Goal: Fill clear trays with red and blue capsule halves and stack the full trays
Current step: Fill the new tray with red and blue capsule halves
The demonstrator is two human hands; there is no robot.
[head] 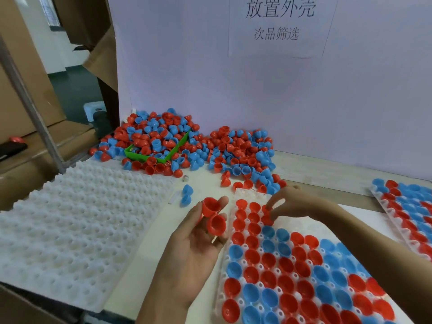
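- Clear tray [243, 191] being filled is lying in front of the person, its long axis running from the far left corner toward the near right; its near end is running out of view at the bottom, and its right part is sitting hidden under the forearm.
- Right hand [289, 202] is reaching over the tray's far end, fingertips pinching a red half [266, 209] at a pocket there (whether it is seated is hard to make out).
- Left hand [198, 239] is lying palm up just left of the tray, fingers loosely curling around two red halves [214, 215], open sides facing up toward the camera.
- Loose pile [187, 143] of red and blue halves is sitting at the back against the white board, burying most of a green bin [140, 156].
- Filled tray [406, 206] at the right is getting cut off by the edge.
- White empty trays [77, 228] are lying at the left, two blue halves [187, 195] just beside them.
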